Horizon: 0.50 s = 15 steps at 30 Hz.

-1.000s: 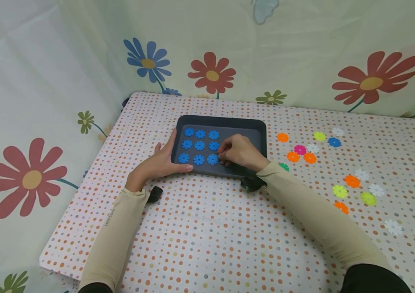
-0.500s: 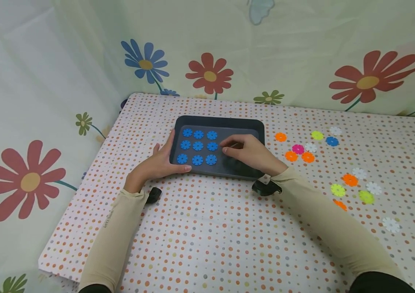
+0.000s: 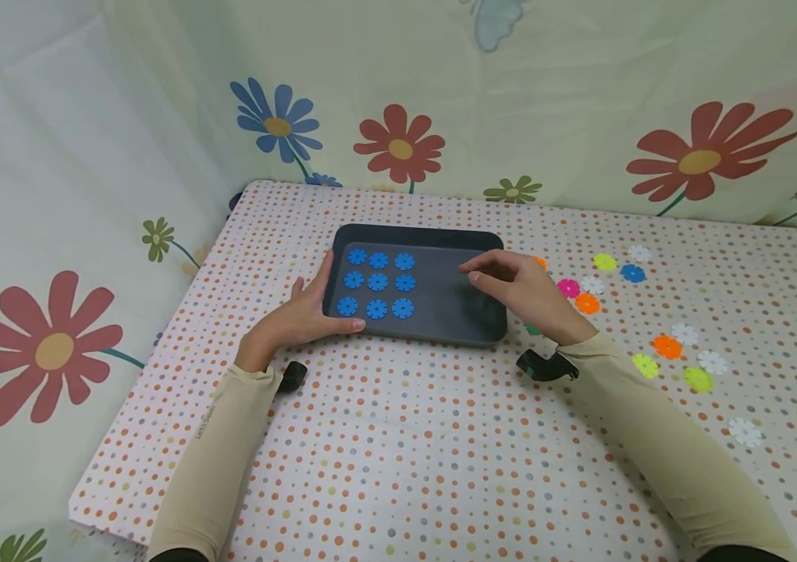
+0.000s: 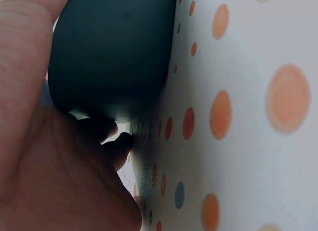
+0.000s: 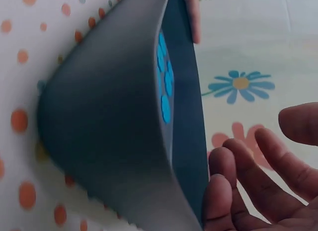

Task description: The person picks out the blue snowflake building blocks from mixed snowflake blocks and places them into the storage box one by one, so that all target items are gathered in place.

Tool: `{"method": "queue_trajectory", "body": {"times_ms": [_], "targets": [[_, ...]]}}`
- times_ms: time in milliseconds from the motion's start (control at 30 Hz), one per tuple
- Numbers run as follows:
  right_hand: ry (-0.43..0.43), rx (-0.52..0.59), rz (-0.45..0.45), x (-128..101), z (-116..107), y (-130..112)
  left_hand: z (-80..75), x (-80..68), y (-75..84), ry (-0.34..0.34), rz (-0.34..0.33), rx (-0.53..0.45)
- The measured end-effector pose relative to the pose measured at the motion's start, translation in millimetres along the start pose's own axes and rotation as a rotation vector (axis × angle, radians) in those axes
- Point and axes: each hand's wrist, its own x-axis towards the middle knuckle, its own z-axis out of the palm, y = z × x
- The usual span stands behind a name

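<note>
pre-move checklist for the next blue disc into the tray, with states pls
1. Left hand steadies the tray at its left rim: ok.
2. Right hand free, fingers relaxed, nothing in it: ok.
3. Blue discs in tray sit in a neat three-by-three grid: ok.
4. Bare tray floor to the right of the grid for another column: ok.
5. Loose blue disc on the tablecloth, unobstructed, right of the tray: ok.
6. Whether the green disc under the right wrist is pinned: cannot tell.
</note>
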Motion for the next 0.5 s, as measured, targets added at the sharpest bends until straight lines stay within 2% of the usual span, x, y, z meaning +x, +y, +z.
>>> {"method": "queue_trajectory", "body": {"times_ms": [233, 500], "targets": [[0.063, 0.026, -0.044, -6, -16, 11, 0.1, 0.3, -1.6, 0.004, -0.002, -0.003], [0.136, -0.049, 0.022, -18, -44, 24, 1.0, 0.5, -1.7, 0.006, 0.003, -0.020]]}}
